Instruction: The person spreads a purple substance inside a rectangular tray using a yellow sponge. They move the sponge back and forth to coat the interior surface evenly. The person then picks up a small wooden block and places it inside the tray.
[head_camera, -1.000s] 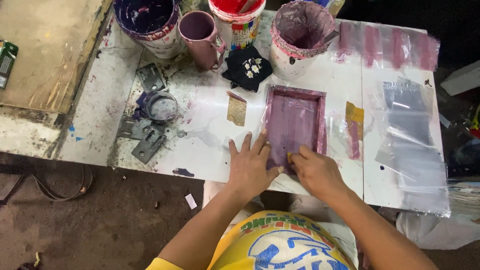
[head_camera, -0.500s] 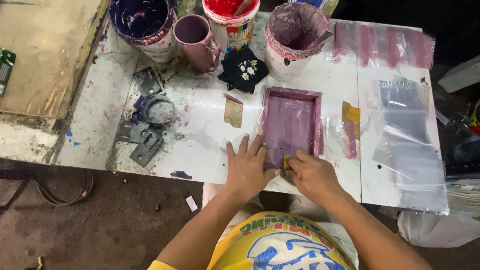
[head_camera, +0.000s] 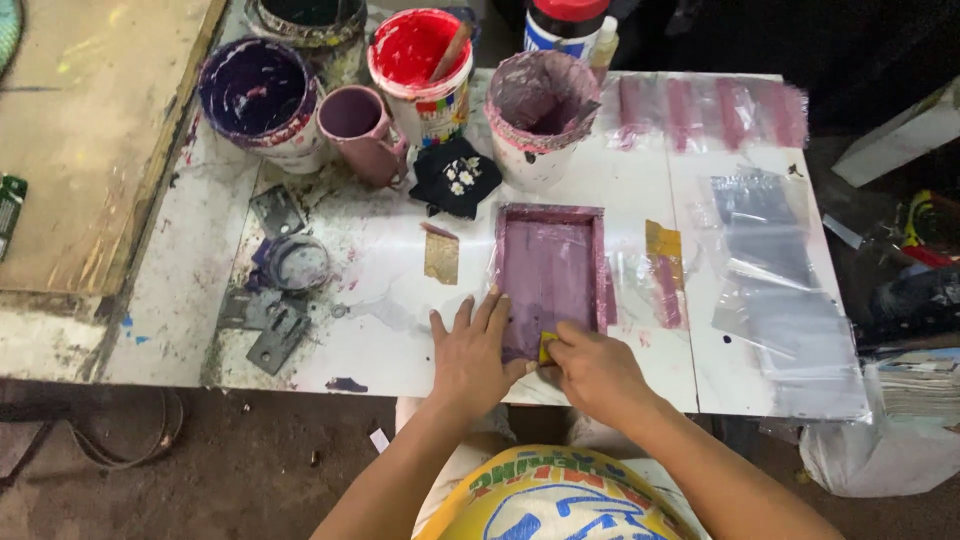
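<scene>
The right hand (head_camera: 592, 372) pinches a small yellow scraper (head_camera: 547, 347) between thumb and fingers at the near edge of a rectangular frame (head_camera: 550, 275) smeared with purple ink, the scraper's edge touching the frame's near left corner. Just to the left, the left hand (head_camera: 472, 356) lies flat and open, palm down, fingers spread, its fingertips pressing on the frame's near left side while the palm rests on the white worktable (head_camera: 400, 340). The frame sits near the middle of the stained table, lying flat, a sheet of clear plastic showing beneath its edges.

Just left of the frame lies a small tan card (head_camera: 441, 257). On its right, a strip of yellow tape (head_camera: 662, 240) and a pink ink streak mark the tabletop, and further right lie clear plastic bags (head_camera: 775, 270).

Beyond the frame, at the far side of the table, a black cloth with white flowers (head_camera: 457, 178) lies beside a pink-coated bucket (head_camera: 538, 115). To its left stand a red paint bucket (head_camera: 420, 75) with a stick in it, a mauve mug (head_camera: 360, 122) and a dark purple bucket (head_camera: 258, 100).

At the table's left, a small round lid (head_camera: 297, 263) and grey metal hinges (head_camera: 270, 330) lie among ink stains. A yellow printed shirt (head_camera: 545, 495) fills the near foreground.
</scene>
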